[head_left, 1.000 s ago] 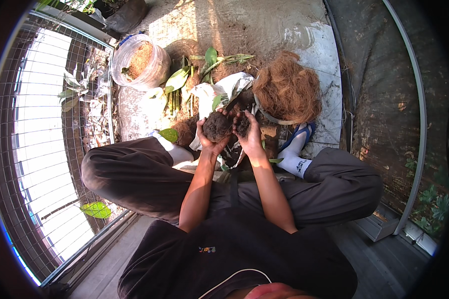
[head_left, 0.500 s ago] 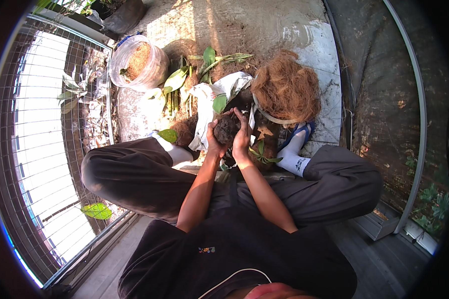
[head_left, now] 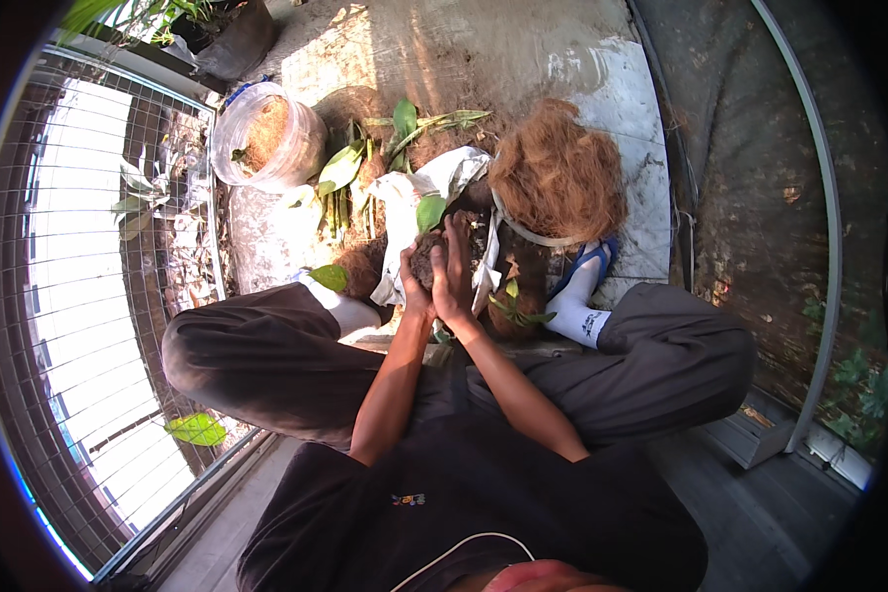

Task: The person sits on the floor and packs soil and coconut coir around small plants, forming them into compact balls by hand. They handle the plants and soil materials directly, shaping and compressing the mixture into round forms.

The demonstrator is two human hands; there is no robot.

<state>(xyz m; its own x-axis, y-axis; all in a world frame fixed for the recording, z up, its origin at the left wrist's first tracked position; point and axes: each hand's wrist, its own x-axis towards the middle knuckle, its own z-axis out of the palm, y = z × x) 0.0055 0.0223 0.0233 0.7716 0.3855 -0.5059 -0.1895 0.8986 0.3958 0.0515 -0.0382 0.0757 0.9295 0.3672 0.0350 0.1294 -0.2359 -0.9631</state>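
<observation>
Head view: the left hand [head_left: 414, 284] and right hand [head_left: 452, 274] press together around a clump of dark soil [head_left: 425, 259], held between their palms over a white sack [head_left: 397, 205]. Beyond them to the right, brown coconut fibre [head_left: 560, 176] heaps over a round container [head_left: 538, 238]; beyond to the left lie leafy cuttings [head_left: 341, 170] and a clear plastic tub [head_left: 304, 153].

Black T-shirt [head_left: 562, 503] (colourful chest motif [head_left: 407, 500]), grey trousers [head_left: 666, 360], white socks [head_left: 568, 314], blue sandal [head_left: 608, 254]
</observation>
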